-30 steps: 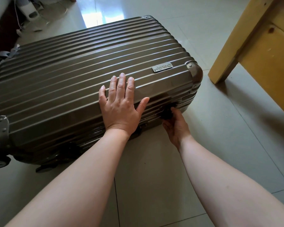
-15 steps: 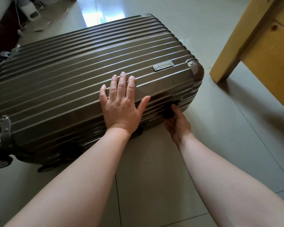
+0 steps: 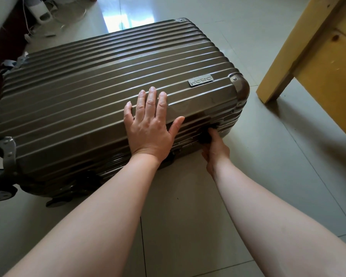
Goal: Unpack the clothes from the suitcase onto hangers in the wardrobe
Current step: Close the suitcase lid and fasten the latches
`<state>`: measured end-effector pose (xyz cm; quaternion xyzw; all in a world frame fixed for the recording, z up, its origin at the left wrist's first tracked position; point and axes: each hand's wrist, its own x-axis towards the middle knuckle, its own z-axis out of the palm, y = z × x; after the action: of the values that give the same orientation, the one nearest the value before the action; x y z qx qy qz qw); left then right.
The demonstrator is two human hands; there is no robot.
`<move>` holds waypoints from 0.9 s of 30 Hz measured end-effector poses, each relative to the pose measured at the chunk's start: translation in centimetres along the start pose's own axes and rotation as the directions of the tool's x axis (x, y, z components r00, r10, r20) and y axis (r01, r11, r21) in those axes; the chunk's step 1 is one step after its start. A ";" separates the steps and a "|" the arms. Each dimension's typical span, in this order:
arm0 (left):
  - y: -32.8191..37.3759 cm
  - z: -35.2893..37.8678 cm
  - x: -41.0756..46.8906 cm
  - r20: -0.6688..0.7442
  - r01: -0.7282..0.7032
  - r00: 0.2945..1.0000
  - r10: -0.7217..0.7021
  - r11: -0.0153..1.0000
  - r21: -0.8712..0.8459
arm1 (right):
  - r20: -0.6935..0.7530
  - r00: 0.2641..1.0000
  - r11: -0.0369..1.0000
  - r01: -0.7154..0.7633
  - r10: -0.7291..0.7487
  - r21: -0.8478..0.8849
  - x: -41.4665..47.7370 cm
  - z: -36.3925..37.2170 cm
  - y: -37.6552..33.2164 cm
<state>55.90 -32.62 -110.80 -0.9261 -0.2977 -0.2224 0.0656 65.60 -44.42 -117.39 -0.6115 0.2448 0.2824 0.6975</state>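
While the lid is closed, a ribbed bronze hard-shell suitcase (image 3: 108,92) lies flat on the pale tiled floor (image 3: 268,176), beside the leg of a piece of wooden furniture (image 3: 318,56). The left hand (image 3: 150,128) presses flat on the lid near its front edge, fingers straight and spread. The right hand (image 3: 216,150) reaches to a black latch (image 3: 205,136) on the front side; its thumb touches the latch, but its fingers are hidden, so the grip cannot be told. The shell looks rigid and glossy, likely slick under a palm and heavy if packed, so the front rim beside the latch seems the place to lift. Counted: one suitcase, two hands, one latch in plain sight, one wheel (image 3: 0,193) at the near left corner, one maker's badge (image 3: 200,80). No clothes, hangers or wardrobe show.
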 end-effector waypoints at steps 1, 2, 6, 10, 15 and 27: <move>0.0 -0.1 0.0 0.009 0.003 1.000 -0.003 1.000 -0.001 | -0.090 0.996 0.998 0.022 -0.027 -0.053 -0.6 0.2 -0.1; 0.0 -0.2 0.1 0.021 0.004 1.000 -0.004 1.000 -0.003 | -0.170 0.983 0.993 0.052 -0.071 -0.110 -1.2 0.5 -0.3; -0.9 -1.0 -0.1 0.024 -0.053 0.998 0.056 0.992 -0.118 | -0.227 0.900 0.908 0.302 -0.372 -0.291 -4.4 1.8 -1.2; -3.2 -2.4 -2.5 -0.096 -0.007 0.995 -0.024 0.952 -0.306 | 0.079 0.682 0.605 0.691 -0.727 -0.396 -8.1 3.9 -1.2; -8.1 -4.3 -6.4 -0.170 0.157 0.966 -0.197 0.962 -0.225 | 0.529 0.296 0.177 0.948 -0.795 -0.265 -12.2 7.6 1.3; -15.1 -5.1 -13.4 0.002 0.574 0.728 -0.686 0.607 -0.550 | 0.906 -0.064 -0.481 0.861 -0.419 -0.162 -16.1 16.1 5.4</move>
<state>35.50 -28.58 -112.51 -0.7133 -0.5262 -0.3980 -0.2365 50.19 -29.52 -108.05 -0.7431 -0.6083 -0.0979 0.2611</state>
